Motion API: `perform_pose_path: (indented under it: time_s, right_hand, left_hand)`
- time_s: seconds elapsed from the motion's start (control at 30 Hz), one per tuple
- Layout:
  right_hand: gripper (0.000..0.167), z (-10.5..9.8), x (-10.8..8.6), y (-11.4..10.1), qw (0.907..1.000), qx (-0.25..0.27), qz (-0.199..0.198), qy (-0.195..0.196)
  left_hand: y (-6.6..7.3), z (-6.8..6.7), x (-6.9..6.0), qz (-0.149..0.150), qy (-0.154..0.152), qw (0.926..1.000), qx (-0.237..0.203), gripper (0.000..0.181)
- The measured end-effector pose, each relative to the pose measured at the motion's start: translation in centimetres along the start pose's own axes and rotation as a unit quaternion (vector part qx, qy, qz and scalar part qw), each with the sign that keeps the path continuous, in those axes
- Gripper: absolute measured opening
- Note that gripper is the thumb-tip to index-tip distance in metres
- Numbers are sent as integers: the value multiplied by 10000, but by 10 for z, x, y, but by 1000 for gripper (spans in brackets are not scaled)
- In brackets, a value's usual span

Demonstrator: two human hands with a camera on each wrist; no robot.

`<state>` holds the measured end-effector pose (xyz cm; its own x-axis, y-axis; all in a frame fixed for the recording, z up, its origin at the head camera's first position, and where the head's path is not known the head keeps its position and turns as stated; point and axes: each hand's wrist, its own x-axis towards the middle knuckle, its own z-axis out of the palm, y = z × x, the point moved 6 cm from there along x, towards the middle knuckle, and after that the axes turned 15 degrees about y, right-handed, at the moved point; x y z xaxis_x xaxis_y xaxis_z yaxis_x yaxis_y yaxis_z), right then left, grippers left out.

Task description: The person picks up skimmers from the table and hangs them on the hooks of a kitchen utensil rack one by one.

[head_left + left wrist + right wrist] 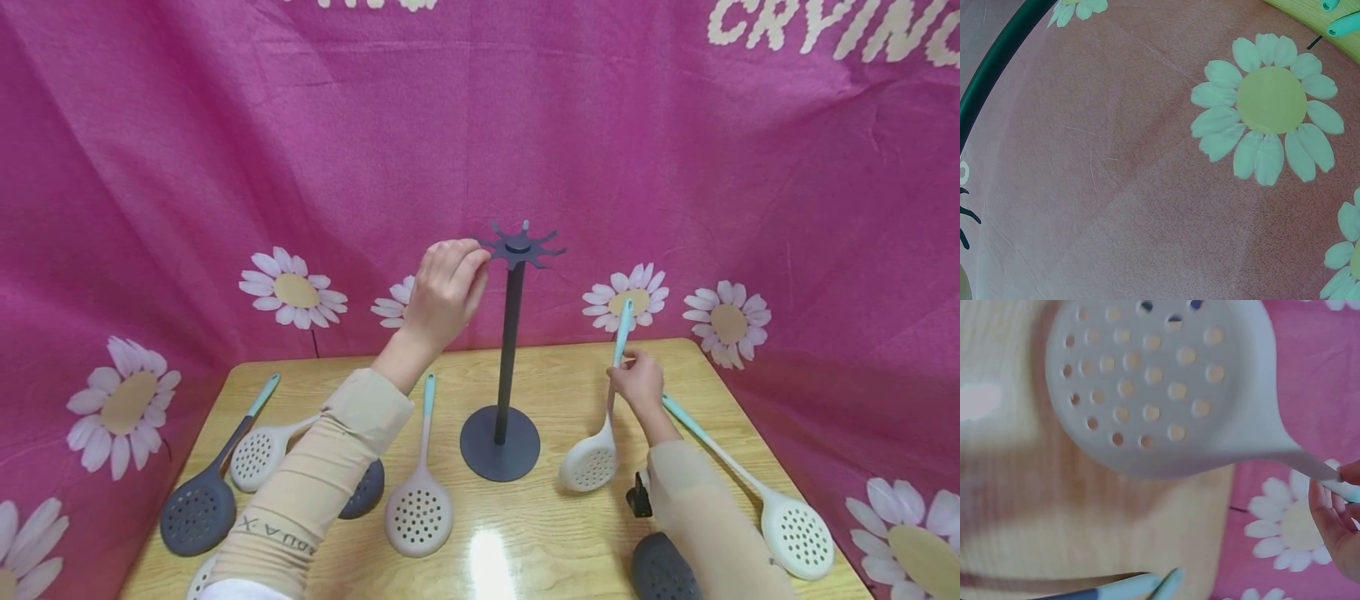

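The left hand (448,283) pinches an arm tip at the left of the dark rack's star-shaped top (519,247); the rack's round base (500,443) stands on the table. To the right, the right hand (639,383) grips the handle of a pale skimmer (590,463), its mint end pointing up and its perforated head hanging low over the table. In the right wrist view the same skimmer's head (1141,381) fills the upper part, with the right hand (1338,519) pinching its handle at the right edge. The left wrist view hardly shows the left hand.
On the wooden table (555,533) lie a dark skimmer (197,514), a pinkish one (419,515) and a white one (797,537). Others lie partly behind the left sleeve, and a dark one (663,571) is beside the right forearm. A pink daisy cloth (420,150) hangs behind.
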<state>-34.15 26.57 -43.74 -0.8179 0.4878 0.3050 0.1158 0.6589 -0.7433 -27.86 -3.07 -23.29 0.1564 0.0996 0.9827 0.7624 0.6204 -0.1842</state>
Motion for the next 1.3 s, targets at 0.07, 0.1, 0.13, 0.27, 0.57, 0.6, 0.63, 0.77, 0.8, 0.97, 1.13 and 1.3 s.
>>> perform_pose_path:
  time_s: [0.07, 0.1, 0.13, 0.27, 0.57, 0.6, 0.63, 0.77, 0.8, 0.97, 1.13, 1.3]
  right_hand:
    - [43, -3, 2, -8, 9997, 167, -150, 117]
    - [42, -5, 2, -13, 9991, 285, -256, 172]
    - [41, -7, 2, -18, 9984, 395, -337, 211]
    - [38, -15, 4, -38, 9922, 778, -855, 455]
    - [36, -33, 1, -82, 9713, 1391, -1711, 896]
    - [37, -35, 0, -86, 9691, 1483, -1759, 884]
    - [37, -36, -1, -90, 9670, 1567, -1812, 872]
    - [40, -39, -3, -103, 9587, 1886, -1963, 822]
    - [41, -40, -4, -107, 9564, 1985, -1989, 795]
    - [41, -42, -9, -121, 9518, 2246, -2004, 598]
    - [42, -42, -13, -131, 9492, 2458, -1938, 327]
    - [42, -44, -17, -141, 9434, 2586, -2063, 248]
  left_hand:
    - [0, 0, 0, -9, -5, 10000, 7, 6]
    - [1, 0, 0, -14, -9, 10000, 9, 6]
    - [1, 0, 0, -20, -12, 10000, 13, 6]
    - [1, -1, 0, -30, -9, 10000, 27, 6]
    - [1, -1, 1, -31, 34, 10000, 43, 5]
    - [2, -1, 1, -33, 40, 10000, 39, 5]
    - [1, -1, 1, -36, 47, 10000, 38, 6]
    - [1, -1, 1, -46, 71, 10000, 18, 6]
    - [1, -1, 0, -47, 72, 10000, 19, 6]
    - [2, -1, 0, -53, 80, 9999, 35, 6]
    - [2, -1, 0, -79, 95, 9999, 51, 6]
    - [2, -1, 0, -84, 118, 9999, 81, 6]
